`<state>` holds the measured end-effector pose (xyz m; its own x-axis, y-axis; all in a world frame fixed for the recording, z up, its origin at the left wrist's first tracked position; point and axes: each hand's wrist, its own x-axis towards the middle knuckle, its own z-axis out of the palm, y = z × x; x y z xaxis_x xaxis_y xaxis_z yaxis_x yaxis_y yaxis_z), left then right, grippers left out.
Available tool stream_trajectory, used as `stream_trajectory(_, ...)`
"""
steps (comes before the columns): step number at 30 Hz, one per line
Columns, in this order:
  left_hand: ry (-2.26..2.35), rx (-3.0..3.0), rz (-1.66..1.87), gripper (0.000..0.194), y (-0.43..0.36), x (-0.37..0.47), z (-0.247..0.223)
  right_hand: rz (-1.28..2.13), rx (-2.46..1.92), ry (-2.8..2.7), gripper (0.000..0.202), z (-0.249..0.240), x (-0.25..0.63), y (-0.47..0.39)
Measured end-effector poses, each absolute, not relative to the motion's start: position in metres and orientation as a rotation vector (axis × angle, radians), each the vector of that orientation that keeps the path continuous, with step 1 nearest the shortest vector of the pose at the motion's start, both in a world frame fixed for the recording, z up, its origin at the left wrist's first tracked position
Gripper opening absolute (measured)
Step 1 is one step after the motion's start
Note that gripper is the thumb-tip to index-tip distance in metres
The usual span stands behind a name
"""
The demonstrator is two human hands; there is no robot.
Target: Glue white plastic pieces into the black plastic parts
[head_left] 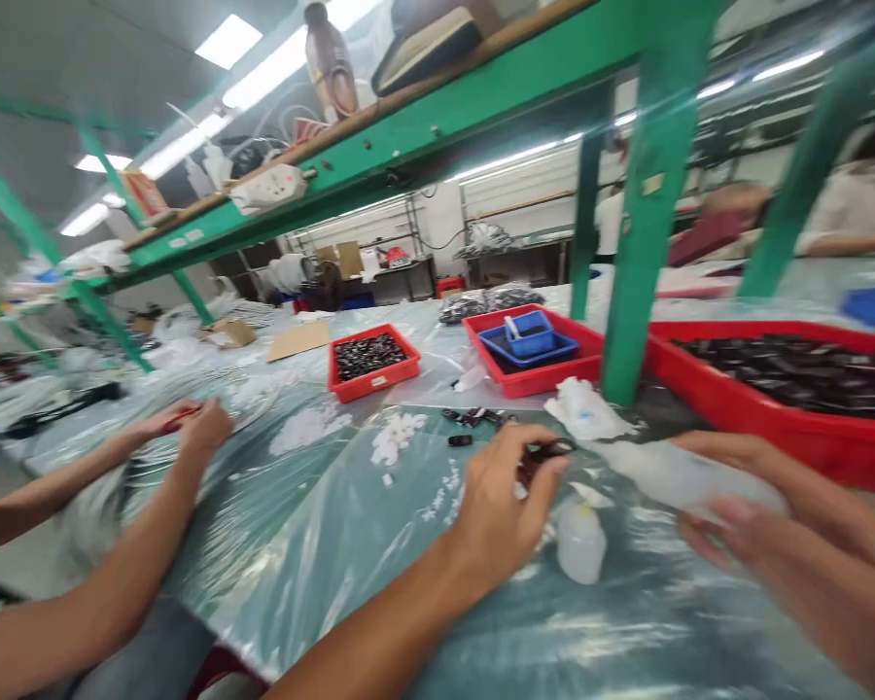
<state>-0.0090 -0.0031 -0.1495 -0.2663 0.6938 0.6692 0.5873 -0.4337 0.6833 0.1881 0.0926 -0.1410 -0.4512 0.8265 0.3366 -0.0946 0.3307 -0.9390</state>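
My left hand (pixel 507 491) is closed, with a small dark shiny part (pixel 550 449) pinched between thumb and fingers; its exact kind is unclear. My right hand (pixel 780 515), smeared by motion, is wrapped round a translucent white squeeze bottle (pixel 689 474). The bottle lies sideways in the grip, its narrow end towards my left hand. Below that end, a small translucent bottle (pixel 581 542) with a yellowish tip stands on the plastic-covered table (pixel 335 583). Several small black parts (pixel 473 418) lie just beyond my left hand. A crumpled white wad (pixel 587 408) sits behind the squeeze bottle.
Small white pieces (pixel 396 437) lie in piles. Red trays hold dark parts: one tray (pixel 374 387) ahead, one (pixel 780 457) at right. Another red tray (pixel 554 381) holds blue trays (pixel 531 335). A green post (pixel 638 243) rises nearby. At left, a co-worker's hands (pixel 200 425) work.
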Motion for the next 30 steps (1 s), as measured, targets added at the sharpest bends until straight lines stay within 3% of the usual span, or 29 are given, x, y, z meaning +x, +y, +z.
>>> stream_trajectory(15,1.587,2.085,1.888,0.018,-0.008,-0.009,-0.146,1.032,-0.523,-1.86,0.021,-0.119,0.193,0.077)
stream_trajectory(21,1.549,2.069,1.91,0.021,-0.01,-0.008,-0.145,0.857,-0.512,-1.785,0.03,-0.114,0.198,0.062)
stream_trajectory(30,1.486,2.296,1.784,0.026,-0.009,-0.009,-0.148,0.173,-0.256,-1.895,0.051,-0.119,0.202,0.057)
